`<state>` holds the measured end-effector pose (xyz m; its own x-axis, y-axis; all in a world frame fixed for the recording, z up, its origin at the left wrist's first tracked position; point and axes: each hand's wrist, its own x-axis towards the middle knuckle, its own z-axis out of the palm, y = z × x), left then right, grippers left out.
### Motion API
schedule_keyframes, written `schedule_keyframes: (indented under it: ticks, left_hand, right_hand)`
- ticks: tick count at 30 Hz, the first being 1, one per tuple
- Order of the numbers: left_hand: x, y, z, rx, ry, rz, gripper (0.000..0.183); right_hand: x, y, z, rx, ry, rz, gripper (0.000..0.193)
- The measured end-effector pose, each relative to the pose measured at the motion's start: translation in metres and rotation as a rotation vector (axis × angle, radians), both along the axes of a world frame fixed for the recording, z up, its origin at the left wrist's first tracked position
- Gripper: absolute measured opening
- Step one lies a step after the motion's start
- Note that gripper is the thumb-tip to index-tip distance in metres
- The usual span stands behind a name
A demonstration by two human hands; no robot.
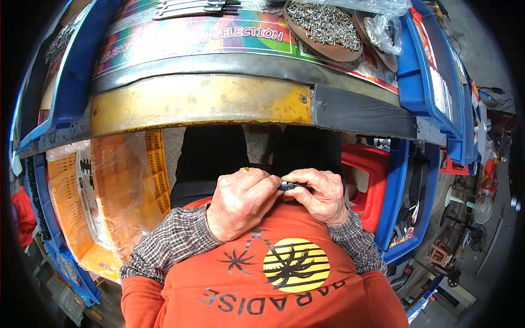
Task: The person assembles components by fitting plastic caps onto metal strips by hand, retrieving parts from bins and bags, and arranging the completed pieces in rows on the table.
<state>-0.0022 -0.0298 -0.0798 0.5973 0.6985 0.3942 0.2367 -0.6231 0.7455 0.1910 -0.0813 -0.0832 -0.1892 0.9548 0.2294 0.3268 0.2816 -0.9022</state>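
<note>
Close in front of my orange-red shirt, both hands meet at a small dark part [287,186] with a greyish, shiny end. My right hand [324,195] pinches it between thumb and forefinger. The fingers of my left hand [240,201] are closed and press together at the part's left end; a ring shows on one of them. Most of the part is hidden by my fingers, so its exact kind cannot be made out. Beyond the hands runs the worn yellow front edge [202,101] of the workbench.
On the bench lie a brown tray of small metal screws [328,27] and several flat metal pieces with dark ends [191,8]. Blue bins [74,82] flank the bench on both sides. An orange crate [156,175] lined with plastic stands at left, a red plastic container [374,188] at right.
</note>
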Motion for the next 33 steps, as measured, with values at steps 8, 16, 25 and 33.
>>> schedule_keyframes:
  ticks: [8, 16, 25, 33]
  left_hand:
    - [-0.002, 0.001, 0.0, 0.005, 0.008, -0.03, 0.024]
    - [-0.001, 0.006, -0.001, 0.035, 0.005, -0.049, 0.021]
    - [0.005, 0.01, 0.008, 0.063, -0.031, 0.014, 0.027]
    - [0.008, 0.027, 0.039, 0.203, -0.013, 0.038, 0.029]
  right_hand:
    - [0.0, -0.001, -0.001, -0.038, 0.054, 0.009, 0.02]
    - [0.001, 0.002, -0.003, -0.097, 0.108, 0.02, 0.02]
    - [0.003, 0.01, 0.005, 0.053, 0.019, -0.05, 0.022]
    - [0.013, 0.032, 0.061, 0.194, -0.226, -0.049, 0.028]
